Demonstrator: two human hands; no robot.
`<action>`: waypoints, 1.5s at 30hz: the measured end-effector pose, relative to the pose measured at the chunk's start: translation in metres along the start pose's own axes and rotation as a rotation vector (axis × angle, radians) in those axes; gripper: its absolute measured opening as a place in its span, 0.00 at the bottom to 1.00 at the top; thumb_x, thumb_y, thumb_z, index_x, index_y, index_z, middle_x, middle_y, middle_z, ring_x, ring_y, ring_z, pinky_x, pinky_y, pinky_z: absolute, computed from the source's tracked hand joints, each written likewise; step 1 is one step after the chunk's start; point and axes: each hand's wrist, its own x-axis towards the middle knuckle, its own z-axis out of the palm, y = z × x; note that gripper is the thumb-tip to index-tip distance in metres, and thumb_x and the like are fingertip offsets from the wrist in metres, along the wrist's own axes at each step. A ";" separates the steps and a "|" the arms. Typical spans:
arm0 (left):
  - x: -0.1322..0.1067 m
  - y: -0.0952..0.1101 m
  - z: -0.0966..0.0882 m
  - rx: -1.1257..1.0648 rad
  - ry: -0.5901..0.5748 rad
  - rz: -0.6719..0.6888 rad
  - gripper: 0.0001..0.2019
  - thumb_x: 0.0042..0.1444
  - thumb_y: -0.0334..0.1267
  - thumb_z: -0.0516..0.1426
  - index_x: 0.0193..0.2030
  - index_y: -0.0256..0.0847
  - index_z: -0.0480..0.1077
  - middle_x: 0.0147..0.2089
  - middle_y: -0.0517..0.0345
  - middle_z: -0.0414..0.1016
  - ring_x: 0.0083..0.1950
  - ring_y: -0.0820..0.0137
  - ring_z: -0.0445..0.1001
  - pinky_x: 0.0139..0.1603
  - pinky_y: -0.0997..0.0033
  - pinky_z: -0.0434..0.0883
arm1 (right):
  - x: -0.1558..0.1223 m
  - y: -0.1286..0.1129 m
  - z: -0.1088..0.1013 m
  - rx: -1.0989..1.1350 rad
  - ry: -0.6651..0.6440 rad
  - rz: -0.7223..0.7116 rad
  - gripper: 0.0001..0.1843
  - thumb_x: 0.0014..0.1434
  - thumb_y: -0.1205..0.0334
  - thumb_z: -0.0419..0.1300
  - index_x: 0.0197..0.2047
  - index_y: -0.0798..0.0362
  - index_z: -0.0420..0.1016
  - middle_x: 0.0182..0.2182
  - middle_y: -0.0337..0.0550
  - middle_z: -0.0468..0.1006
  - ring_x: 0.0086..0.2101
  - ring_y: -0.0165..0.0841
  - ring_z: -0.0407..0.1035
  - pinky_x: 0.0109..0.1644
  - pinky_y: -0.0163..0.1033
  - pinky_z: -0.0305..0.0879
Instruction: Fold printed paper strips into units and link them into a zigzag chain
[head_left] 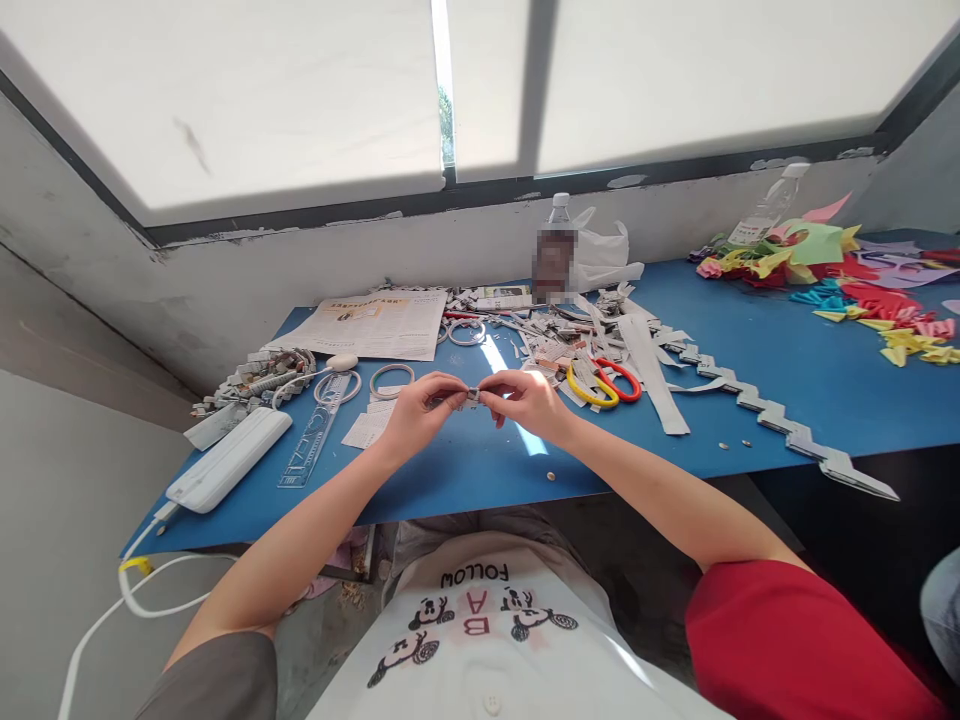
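Both hands meet above the blue table (810,370) and pinch a small folded piece of newspaper (470,396) between them. My left hand (420,408) holds its left end with fingers closed. My right hand (525,398) grips the right end with thumb and fingertips. Right of my right hand lie red-handled and yellow-handled scissors (607,383). A pile of cut newspaper strips and folded bits (555,335) sits just behind my hands.
A white power bank (229,458) with cable, a clear ruler (319,430), rings (391,380) and a newspaper sheet (375,322) lie at left. A zigzag paper chain (780,420) runs right. Coloured folded papers (862,285) and bottles (556,245) stand at the back.
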 end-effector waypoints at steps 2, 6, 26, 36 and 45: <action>0.000 0.001 -0.001 0.005 -0.014 0.013 0.08 0.57 0.43 0.60 0.37 0.41 0.76 0.40 0.51 0.77 0.36 0.67 0.76 0.33 0.68 0.76 | 0.000 0.001 0.000 -0.007 -0.003 -0.007 0.14 0.58 0.52 0.61 0.37 0.56 0.77 0.24 0.39 0.75 0.19 0.27 0.70 0.24 0.35 0.75; 0.000 0.004 -0.005 0.047 -0.041 0.068 0.08 0.59 0.42 0.58 0.38 0.40 0.76 0.40 0.51 0.77 0.38 0.67 0.77 0.35 0.69 0.77 | 0.000 0.004 -0.002 -0.059 0.006 -0.114 0.12 0.60 0.55 0.60 0.38 0.56 0.77 0.28 0.41 0.76 0.20 0.26 0.71 0.24 0.35 0.75; -0.011 0.010 -0.011 0.453 -0.047 0.527 0.10 0.65 0.32 0.51 0.48 0.43 0.72 0.46 0.50 0.77 0.44 0.67 0.78 0.44 0.70 0.74 | 0.000 0.013 -0.006 -0.290 0.076 -0.670 0.10 0.65 0.67 0.55 0.45 0.49 0.75 0.30 0.42 0.79 0.22 0.27 0.72 0.29 0.35 0.74; -0.012 0.006 -0.007 0.481 -0.029 0.539 0.09 0.65 0.31 0.51 0.48 0.41 0.69 0.46 0.49 0.76 0.43 0.68 0.77 0.43 0.69 0.74 | 0.001 0.011 -0.009 -0.381 0.038 -0.742 0.12 0.65 0.70 0.53 0.48 0.49 0.73 0.30 0.42 0.79 0.24 0.28 0.72 0.28 0.35 0.73; -0.009 0.009 -0.010 0.494 -0.061 0.550 0.05 0.64 0.33 0.53 0.44 0.40 0.70 0.42 0.52 0.77 0.39 0.70 0.78 0.40 0.72 0.75 | 0.001 0.010 -0.012 -0.451 0.022 -0.796 0.15 0.64 0.72 0.53 0.52 0.51 0.70 0.33 0.43 0.78 0.25 0.26 0.71 0.29 0.32 0.73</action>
